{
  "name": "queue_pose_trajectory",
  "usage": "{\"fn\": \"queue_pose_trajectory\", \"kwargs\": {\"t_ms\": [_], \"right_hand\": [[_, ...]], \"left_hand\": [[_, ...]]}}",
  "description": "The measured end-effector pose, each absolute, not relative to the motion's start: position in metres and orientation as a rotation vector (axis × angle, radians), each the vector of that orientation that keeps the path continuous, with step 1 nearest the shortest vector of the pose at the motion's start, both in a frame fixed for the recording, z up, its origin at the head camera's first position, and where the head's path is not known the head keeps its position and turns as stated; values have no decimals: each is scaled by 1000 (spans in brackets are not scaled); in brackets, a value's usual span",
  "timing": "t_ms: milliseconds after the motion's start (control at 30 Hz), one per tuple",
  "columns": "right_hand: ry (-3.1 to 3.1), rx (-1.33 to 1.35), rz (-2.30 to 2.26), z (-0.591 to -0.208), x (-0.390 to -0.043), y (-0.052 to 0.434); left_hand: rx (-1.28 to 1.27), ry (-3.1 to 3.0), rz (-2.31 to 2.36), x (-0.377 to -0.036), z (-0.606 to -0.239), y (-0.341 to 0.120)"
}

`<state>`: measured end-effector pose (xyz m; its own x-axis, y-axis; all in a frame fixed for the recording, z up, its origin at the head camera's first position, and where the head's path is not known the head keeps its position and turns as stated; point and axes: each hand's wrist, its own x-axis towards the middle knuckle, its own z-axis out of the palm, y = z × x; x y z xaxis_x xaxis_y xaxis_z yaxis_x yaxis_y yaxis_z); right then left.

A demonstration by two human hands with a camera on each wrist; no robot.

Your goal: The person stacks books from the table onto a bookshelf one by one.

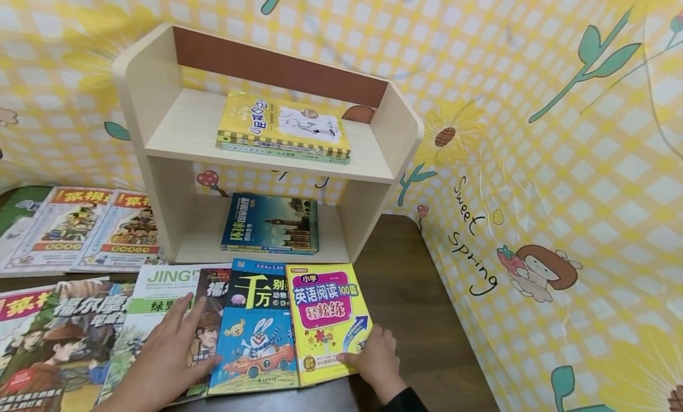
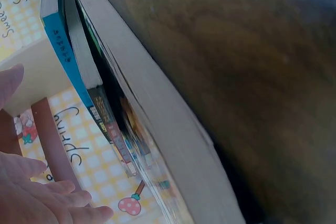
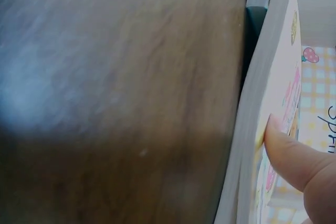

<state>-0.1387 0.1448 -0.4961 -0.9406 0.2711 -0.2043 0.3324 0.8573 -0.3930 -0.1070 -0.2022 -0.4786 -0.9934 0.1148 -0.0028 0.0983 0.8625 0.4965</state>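
A yellow book [image 1: 325, 317] lies at the right end of a row of overlapping books on the dark wooden table [image 1: 416, 293]. My right hand [image 1: 376, 355] pinches its lower right corner, thumb on the cover. The right wrist view shows that thumb [image 3: 294, 156] pressing the cover by the yellow book's page edge [image 3: 257, 103]. My left hand [image 1: 171, 353] rests flat with straight fingers on a detective-cover book [image 1: 205, 329], beside a blue book with a rabbit [image 1: 256, 335]. In the left wrist view the left hand [image 2: 37, 198] is spread beside the book edges [image 2: 157, 119].
A pale wooden two-level shelf [image 1: 160, 104] stands behind the row. A yellow book stack [image 1: 283, 127] lies on its upper board and a blue book [image 1: 272, 222] on the lower. More magazines [image 1: 80, 228] cover the table's left. A yellow checked sheet [image 1: 560, 163] walls the right.
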Motion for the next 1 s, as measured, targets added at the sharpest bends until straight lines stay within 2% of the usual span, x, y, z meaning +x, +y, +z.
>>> {"fn": "queue_pose_trajectory", "kwargs": {"t_ms": [433, 1000], "right_hand": [[2794, 520, -546, -489, -158, 144], [2773, 582, -450, -478, -158, 136]], "left_hand": [[232, 3038, 792, -103, -478, -191], [279, 3083, 834, -97, -475, -185]]}}
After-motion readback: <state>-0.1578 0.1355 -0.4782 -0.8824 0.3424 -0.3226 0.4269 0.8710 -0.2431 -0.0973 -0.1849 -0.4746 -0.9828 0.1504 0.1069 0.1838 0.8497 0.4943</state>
